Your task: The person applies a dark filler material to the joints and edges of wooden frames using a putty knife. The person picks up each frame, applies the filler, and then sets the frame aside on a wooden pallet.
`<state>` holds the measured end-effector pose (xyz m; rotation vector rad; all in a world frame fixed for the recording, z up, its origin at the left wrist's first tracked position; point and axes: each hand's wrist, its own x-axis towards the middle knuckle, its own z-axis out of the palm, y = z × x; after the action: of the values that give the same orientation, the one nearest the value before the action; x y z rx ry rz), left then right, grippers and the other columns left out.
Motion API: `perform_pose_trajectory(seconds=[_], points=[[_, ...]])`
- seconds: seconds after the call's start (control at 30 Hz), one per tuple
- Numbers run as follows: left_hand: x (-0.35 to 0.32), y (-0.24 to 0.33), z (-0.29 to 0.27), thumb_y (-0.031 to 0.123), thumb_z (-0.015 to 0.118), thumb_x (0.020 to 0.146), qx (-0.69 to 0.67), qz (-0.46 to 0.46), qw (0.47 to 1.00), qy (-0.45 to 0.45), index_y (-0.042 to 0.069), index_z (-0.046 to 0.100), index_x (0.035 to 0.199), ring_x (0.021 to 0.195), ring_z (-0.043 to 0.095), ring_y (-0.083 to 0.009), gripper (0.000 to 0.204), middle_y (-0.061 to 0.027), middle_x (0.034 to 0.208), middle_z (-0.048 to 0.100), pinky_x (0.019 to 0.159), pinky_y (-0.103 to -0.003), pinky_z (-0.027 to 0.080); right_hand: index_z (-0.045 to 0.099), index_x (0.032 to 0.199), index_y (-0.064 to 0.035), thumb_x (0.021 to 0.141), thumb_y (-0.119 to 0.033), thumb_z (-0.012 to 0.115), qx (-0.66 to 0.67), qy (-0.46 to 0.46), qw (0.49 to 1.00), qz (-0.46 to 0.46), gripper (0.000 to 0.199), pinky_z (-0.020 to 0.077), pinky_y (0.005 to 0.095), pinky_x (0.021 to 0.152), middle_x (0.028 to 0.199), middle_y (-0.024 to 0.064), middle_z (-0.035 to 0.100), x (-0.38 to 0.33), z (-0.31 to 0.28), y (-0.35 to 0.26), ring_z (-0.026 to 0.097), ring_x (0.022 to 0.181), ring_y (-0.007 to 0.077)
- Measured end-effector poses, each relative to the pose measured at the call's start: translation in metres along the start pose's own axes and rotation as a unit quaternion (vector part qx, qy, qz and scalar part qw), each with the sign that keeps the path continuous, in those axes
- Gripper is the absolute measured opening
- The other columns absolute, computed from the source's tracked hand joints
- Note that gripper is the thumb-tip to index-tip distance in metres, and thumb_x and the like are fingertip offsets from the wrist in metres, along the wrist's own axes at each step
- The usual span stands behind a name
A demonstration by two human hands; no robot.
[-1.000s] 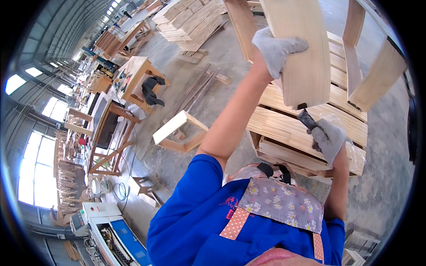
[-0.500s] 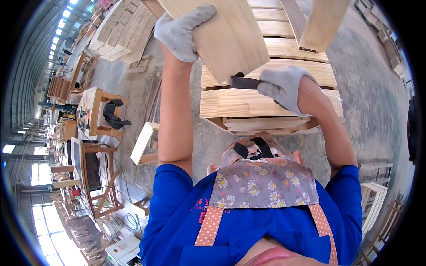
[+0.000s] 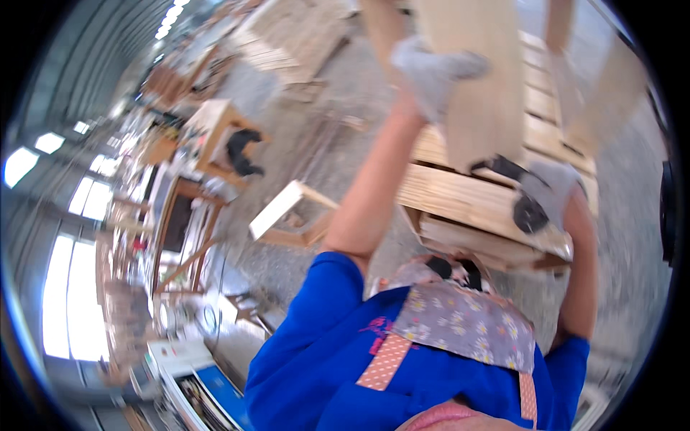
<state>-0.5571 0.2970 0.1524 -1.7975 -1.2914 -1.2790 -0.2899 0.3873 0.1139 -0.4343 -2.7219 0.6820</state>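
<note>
Left hand [image 3: 437, 72], gloved, grips your pale wooden board [image 3: 483, 93] at its edge; right hand [image 3: 550, 190] clasps a dark tool [image 3: 519, 194] above stacked planks [image 3: 467, 205].

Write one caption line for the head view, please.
Gloved left hand grips a pale wooden board; gloved right hand holds a dark tool.
</note>
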Motion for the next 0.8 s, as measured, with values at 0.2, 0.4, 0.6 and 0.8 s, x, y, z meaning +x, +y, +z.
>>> perform_pose_trajectory(seconds=[0.2, 0.4, 0.6, 0.8], points=[[0.001, 0.029, -0.013, 0.004, 0.073, 0.065, -0.308, -0.289, 0.905, 0.057, 0.006, 0.07, 0.082, 0.075, 0.069, -0.0197, 0.017, -0.0108, 0.084, 0.07, 0.065, -0.028, 0.057, 0.057, 0.079, 0.001, 0.085, -0.018, 0.056, 0.081, -0.012, 0.988, 0.13, 0.02, 0.0403, 0.0322, 0.052, 0.058, 0.0126, 0.05, -0.003, 0.003, -0.005, 0.048, 0.05, 0.0221], [0.009, 0.028, -0.011, 0.006, 0.07, 0.07, -0.182, -0.203, 0.961, 0.044, -0.001, 0.069, 0.083, 0.071, 0.067, -0.0139, 0.014, -0.0093, 0.081, 0.07, 0.064, -0.027, 0.056, 0.058, 0.079, -0.0007, 0.094, -0.027, 0.051, 0.245, 0.016, 0.955, 0.164, 0.031, 0.0361, 0.0239, 0.042, 0.057, 0.0, 0.051, -0.029, 0.006, 0.024, 0.048, 0.048, 0.0067], [-0.005, -0.004, -0.019, 0.004, 0.064, 0.077, -0.28, -0.33, 0.9, 0.057, -0.002, 0.071, 0.089, 0.08, 0.068, -0.0187, 0.015, -0.0132, 0.086, 0.07, 0.072, -0.031, 0.057, 0.059, 0.099, 0.0002, 0.096, -0.021, 0.047, 0.484, 0.068, 0.843, 0.225, 0.024, 0.0383, 0.0207, 0.042, 0.062, 0.0034, 0.056, -0.028, 0.044, -0.021, 0.05, 0.048, 0.0079], [-0.006, -0.015, -0.028, -0.005, 0.068, 0.071, -0.179, -0.217, 0.959, 0.025, -0.008, 0.066, 0.097, 0.09, 0.067, -0.0253, 0.026, -0.0196, 0.099, 0.067, 0.083, -0.037, 0.056, 0.059, 0.096, -0.0001, 0.098, -0.025, 0.048, 0.565, 0.051, 0.803, 0.183, 0.027, 0.0387, 0.0197, 0.042, 0.063, 0.0033, 0.057, -0.033, 0.067, -0.022, 0.052, 0.048, 0.0084]])
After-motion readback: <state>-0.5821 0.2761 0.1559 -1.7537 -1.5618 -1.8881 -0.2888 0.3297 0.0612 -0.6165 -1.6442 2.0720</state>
